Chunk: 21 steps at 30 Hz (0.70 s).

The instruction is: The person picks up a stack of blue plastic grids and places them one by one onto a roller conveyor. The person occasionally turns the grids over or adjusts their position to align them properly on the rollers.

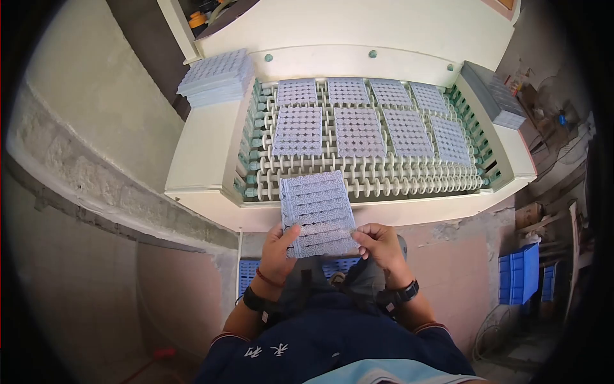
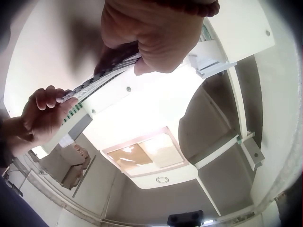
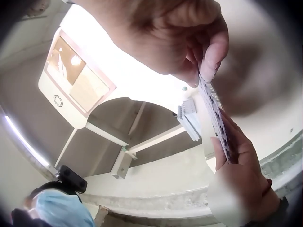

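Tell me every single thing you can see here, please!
held sheet: one, blue-grey, patterned, gripped by both hands at the machine's near edge
sheets on rollers: eight, blue-grey, two rows of four
sheet stack: one, blue-grey, machine's left ledge
second stack: one, grey, right ledge
roller machine: one, cream, ahead of the person
crates: at least two, blue, floor at right
left hand: one, grips held sheet's left side
right hand: one, grips its right side

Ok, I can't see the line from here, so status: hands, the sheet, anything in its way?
Left hand, right hand pinch grid sheet by its near edge. Far end over front rollers. Eight other sheets further on, apart.
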Tool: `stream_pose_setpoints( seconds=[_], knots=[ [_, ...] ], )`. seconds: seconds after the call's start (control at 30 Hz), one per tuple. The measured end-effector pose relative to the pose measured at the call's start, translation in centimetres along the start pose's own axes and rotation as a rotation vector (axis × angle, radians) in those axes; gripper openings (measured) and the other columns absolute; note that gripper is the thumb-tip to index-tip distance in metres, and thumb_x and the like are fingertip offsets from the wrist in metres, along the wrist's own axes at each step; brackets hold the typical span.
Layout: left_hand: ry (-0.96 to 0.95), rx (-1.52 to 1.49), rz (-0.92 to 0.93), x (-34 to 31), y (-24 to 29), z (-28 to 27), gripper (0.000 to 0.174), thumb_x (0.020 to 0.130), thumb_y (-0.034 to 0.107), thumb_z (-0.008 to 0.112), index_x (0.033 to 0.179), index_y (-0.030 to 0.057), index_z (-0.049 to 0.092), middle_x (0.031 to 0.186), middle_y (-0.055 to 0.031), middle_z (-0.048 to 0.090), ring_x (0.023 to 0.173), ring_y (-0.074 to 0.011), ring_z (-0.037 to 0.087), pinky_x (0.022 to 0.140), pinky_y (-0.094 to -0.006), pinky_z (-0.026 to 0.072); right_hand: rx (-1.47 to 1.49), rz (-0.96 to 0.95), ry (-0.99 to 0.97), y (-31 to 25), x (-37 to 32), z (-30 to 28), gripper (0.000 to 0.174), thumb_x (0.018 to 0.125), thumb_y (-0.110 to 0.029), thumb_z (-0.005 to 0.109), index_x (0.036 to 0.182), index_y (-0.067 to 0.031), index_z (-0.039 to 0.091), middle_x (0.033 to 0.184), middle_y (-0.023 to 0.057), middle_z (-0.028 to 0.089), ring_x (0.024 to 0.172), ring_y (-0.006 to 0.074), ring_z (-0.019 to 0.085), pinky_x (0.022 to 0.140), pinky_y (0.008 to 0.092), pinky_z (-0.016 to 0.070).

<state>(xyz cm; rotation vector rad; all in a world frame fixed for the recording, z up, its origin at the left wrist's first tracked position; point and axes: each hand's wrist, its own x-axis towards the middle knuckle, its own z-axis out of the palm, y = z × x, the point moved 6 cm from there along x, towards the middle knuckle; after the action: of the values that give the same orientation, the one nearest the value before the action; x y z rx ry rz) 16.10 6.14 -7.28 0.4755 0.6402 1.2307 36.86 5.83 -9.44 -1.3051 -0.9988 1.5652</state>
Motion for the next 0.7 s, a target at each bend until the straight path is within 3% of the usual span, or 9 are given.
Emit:
stream_pose_setpoints(
  seconds=[0.13, 0.23, 0.27, 0.33, 0.37, 0.4, 0.47, 0.5, 0.7],
  knots=[
    [-0.037, 0.068, 0.025, 1.7, 1.7, -0.3, 0.029, 0.090, 0.004, 0.050, 0.118, -0.0047, 0.050, 0.108, -0.0119, 0.061, 0.097, -0.0208, 0.061, 0.083, -0.0333, 0.0503, 0.076, -0.108, 0.092, -1.6, 0.4, -1.7, 0.016, 0.082, -0.013, 0.067, 0.083, 0.0021, 0.064, 0.062, 0.0016, 0.059, 0.047, 0.0040, 0.050, 0.041, 0.0164, 0.0410],
    [-0.012, 0.539, 0.314, 4.0, 5.0, -0.7, 0.035, 0.085, 0.004, 0.056, 0.119, -0.0050, 0.049, 0.104, -0.0118, 0.063, 0.087, -0.0224, 0.063, 0.077, -0.0300, 0.0491, -0.001, -0.164, 0.190, -1.8, 1.6, -4.8, 0.016, 0.082, -0.014, 0.067, 0.081, 0.0015, 0.064, 0.061, 0.0009, 0.058, 0.046, 0.0045, 0.049, 0.042, 0.0175, 0.0394],
    [-0.023, 0.539, 0.316, 4.3, 5.5, -1.1, 0.035, 0.085, 0.004, 0.056, 0.119, -0.0050, 0.049, 0.104, -0.0118, 0.063, 0.087, -0.0224, 0.063, 0.077, -0.0300, 0.0491, -0.086, -0.179, 0.257, -2.0, 1.9, -6.0, 0.016, 0.082, -0.014, 0.067, 0.080, 0.0013, 0.064, 0.060, 0.0007, 0.058, 0.046, 0.0048, 0.049, 0.042, 0.0177, 0.0387],
    [0.213, 1.296, 0.523, 4.6, 7.5, -1.8, 0.043, 0.082, 0.009, 0.061, 0.120, -0.0037, 0.047, 0.108, -0.0164, 0.060, 0.093, -0.0288, 0.059, 0.080, -0.0332, 0.0474, -0.130, -0.186, 0.322, -2.8, 1.7, -7.8, 0.016, 0.081, -0.014, 0.067, 0.078, 0.0015, 0.065, 0.060, 0.0009, 0.058, 0.046, 0.0050, 0.049, 0.042, 0.0177, 0.0374],
    [0.264, 1.468, 0.584, 4.6, 7.7, -1.6, 0.053, 0.078, 0.017, 0.066, 0.123, -0.0015, 0.046, 0.116, -0.0202, 0.054, 0.108, -0.0353, 0.050, 0.088, -0.0395, 0.0418, -0.145, -0.187, 0.365, -3.4, 1.2, -8.9, 0.016, 0.081, -0.014, 0.067, 0.078, 0.0016, 0.065, 0.060, 0.0009, 0.058, 0.046, 0.0049, 0.049, 0.041, 0.0176, 0.0370],
    [0.256, 1.466, 0.579, 4.4, 7.7, -1.0, 0.053, 0.078, 0.017, 0.066, 0.123, -0.0015, 0.046, 0.116, -0.0202, 0.054, 0.108, -0.0353, 0.050, 0.088, -0.0395, 0.0418, -0.159, -0.182, 0.406, -3.7, 0.6, -10.0, 0.016, 0.080, -0.014, 0.067, 0.078, 0.0016, 0.065, 0.060, 0.0009, 0.058, 0.046, 0.0049, 0.049, 0.041, 0.0174, 0.0365],
    [0.234, 1.977, 0.890, 3.4, 7.9, 2.4, 0.053, 0.078, 0.022, 0.067, 0.122, 0.0002, 0.047, 0.123, -0.0184, 0.049, 0.118, -0.0357, 0.041, 0.096, -0.0458, 0.0337, -0.154, -0.191, 0.482, -3.6, -0.1, -13.0, 0.017, 0.079, -0.015, 0.068, 0.079, 0.0021, 0.066, 0.061, 0.0016, 0.059, 0.047, 0.0050, 0.050, 0.040, 0.0175, 0.0351],
    [0.182, 2.045, 0.902, 3.5, 7.0, 2.4, 0.051, 0.080, 0.030, 0.064, 0.120, 0.0009, 0.050, 0.124, -0.0161, 0.051, 0.120, -0.0367, 0.039, 0.098, -0.0505, 0.0279, -0.178, -0.185, 0.523, -3.6, -0.4, -14.6, 0.018, 0.079, -0.015, 0.068, 0.079, 0.0025, 0.066, 0.061, 0.0019, 0.059, 0.047, 0.0053, 0.050, 0.040, 0.0178, 0.0351],
    [0.187, 2.170, 0.884, 3.6, 5.3, 2.1, 0.047, 0.084, 0.035, 0.057, 0.115, -0.0003, 0.056, 0.123, -0.0165, 0.052, 0.121, -0.0369, 0.039, 0.101, -0.0516, 0.0253, -0.376, -0.171, 0.804, -4.7, -2.8, -23.5, 0.024, 0.078, -0.021, 0.067, 0.081, 0.0028, 0.068, 0.055, 0.0011, 0.053, 0.044, 0.0059, 0.043, 0.040, 0.0198, 0.0310]
  ],
)
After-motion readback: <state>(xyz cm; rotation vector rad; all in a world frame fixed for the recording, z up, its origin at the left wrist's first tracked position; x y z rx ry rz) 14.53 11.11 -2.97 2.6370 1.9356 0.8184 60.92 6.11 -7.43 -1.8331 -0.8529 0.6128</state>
